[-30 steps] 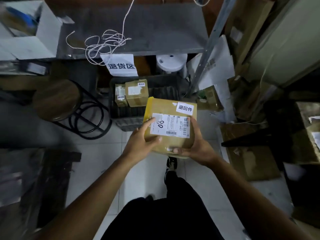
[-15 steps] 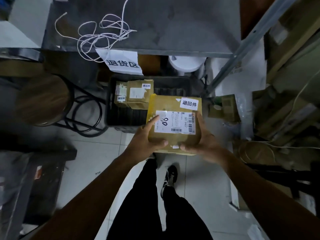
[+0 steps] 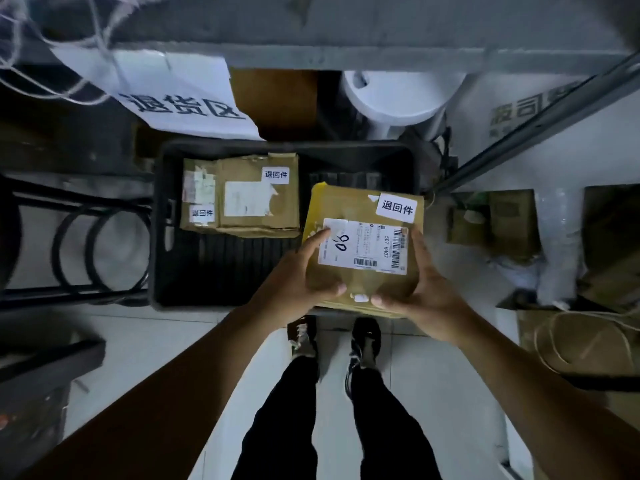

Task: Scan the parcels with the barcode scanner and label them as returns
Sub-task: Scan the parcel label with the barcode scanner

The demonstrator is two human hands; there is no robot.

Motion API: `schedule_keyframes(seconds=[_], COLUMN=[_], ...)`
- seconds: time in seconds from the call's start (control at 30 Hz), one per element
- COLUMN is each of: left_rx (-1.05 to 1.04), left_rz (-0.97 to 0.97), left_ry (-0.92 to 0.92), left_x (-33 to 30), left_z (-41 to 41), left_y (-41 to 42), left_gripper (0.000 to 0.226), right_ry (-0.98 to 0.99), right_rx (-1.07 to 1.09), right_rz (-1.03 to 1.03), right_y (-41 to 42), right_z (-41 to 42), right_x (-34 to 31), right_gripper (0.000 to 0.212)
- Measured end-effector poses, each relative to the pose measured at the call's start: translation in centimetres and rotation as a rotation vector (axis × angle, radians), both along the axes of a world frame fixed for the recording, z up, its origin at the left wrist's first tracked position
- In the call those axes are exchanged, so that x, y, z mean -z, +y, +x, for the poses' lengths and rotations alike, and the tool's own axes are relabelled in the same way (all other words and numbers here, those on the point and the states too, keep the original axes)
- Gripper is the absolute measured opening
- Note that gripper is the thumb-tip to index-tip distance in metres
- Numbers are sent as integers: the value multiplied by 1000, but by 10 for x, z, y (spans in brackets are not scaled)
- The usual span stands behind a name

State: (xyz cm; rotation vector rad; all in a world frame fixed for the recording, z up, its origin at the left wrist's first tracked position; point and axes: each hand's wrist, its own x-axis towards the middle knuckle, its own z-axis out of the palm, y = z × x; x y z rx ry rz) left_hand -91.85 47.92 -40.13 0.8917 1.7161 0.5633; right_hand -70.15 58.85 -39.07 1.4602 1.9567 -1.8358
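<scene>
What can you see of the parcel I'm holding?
The parcel is a flat brown cardboard packet with yellow tape along its left edge. On top sit a white shipping label with barcodes and handwritten digits, and a small white return sticker at the far right corner. The left hand and right hand grip it over the black crate.

Parcels: three. One held parcel (image 3: 360,247), two boxed parcels in crate: larger box (image 3: 258,195), smaller box (image 3: 198,195).
White return stickers: three, one per parcel.
Black crate (image 3: 159,237): one.
Hands: two, left hand (image 3: 294,282), right hand (image 3: 424,299).
Paper sign (image 3: 180,98): one.
Shoes: two.
</scene>
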Motion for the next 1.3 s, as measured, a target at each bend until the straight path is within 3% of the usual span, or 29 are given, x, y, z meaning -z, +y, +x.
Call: schedule_keyframes(seconds=[0.27,0.57,0.63,0.87,1.07,1.3], left_rx=[-45,57,61,23,-40,15], left_rz=[25,-139,-166,-210,-166,-189], left_ry=[46,547,584,544,398,396], left_x=[97,119,119,129,147,161], left_z=[-7,6,10,18,3,-7], left_y=[42,48,48,38,30,17], left_gripper=[90,83,80,75,78,81], right_ry=[-6,-1,7,-36,-68,-95], right_rx=[-42,-143,-154,-38,-110,-149], right_rz=[55,138,129,192,171,165], right_y=[50,65,66,70,77,83], right_z=[-17,-42,-43,-53,-72,-80], right_x=[107,154,158,171,189,201], right_gripper=[125,125,123,114,124,122])
